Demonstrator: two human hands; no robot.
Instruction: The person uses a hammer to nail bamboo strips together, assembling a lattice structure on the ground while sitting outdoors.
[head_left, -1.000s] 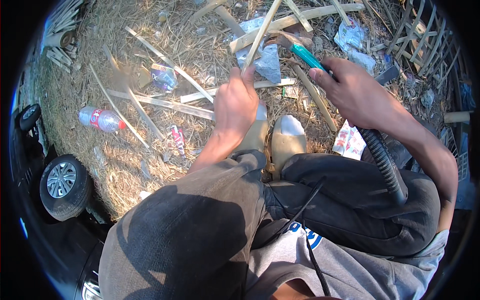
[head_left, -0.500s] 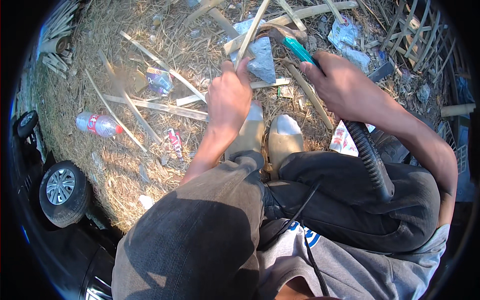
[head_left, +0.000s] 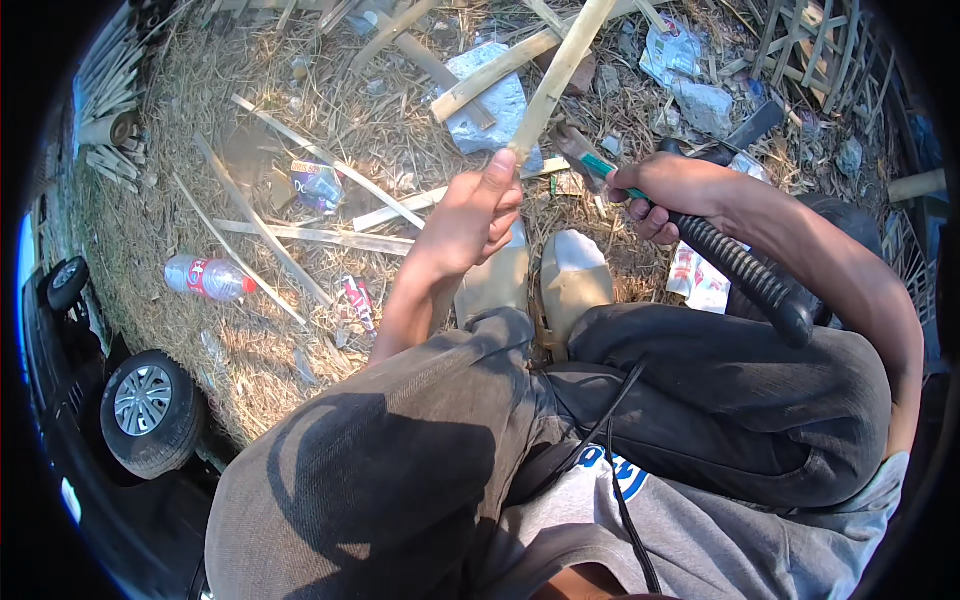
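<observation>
My left hand (head_left: 462, 222) is closed round the lower end of a flat pale wooden strip (head_left: 562, 75), thumb on top. The strip slants up and away to the right, passing over a grey-white stone block (head_left: 470, 72). Gripped in my right hand (head_left: 680, 190) is a hammer (head_left: 735, 248) with a green and black ribbed handle. Its metal head is near the strip's lower part, to the right of the block; whether the two touch I cannot tell. Another piece of wood (head_left: 480, 85) lies across the block. My two feet (head_left: 578, 285) are below my hands.
Loose wooden strips (head_left: 320, 235) lie on the dry straw, with a plastic bottle (head_left: 210, 277) at left. A large blade-like tool (head_left: 755, 127) lies at right, near a woven lattice (head_left: 840, 60). A dark vehicle's wheel (head_left: 150, 412) stands at lower left.
The hammer's head has come off the block toward me, and its handle has swung flatter. My left hand has turned, and the strip now leans farther right.
</observation>
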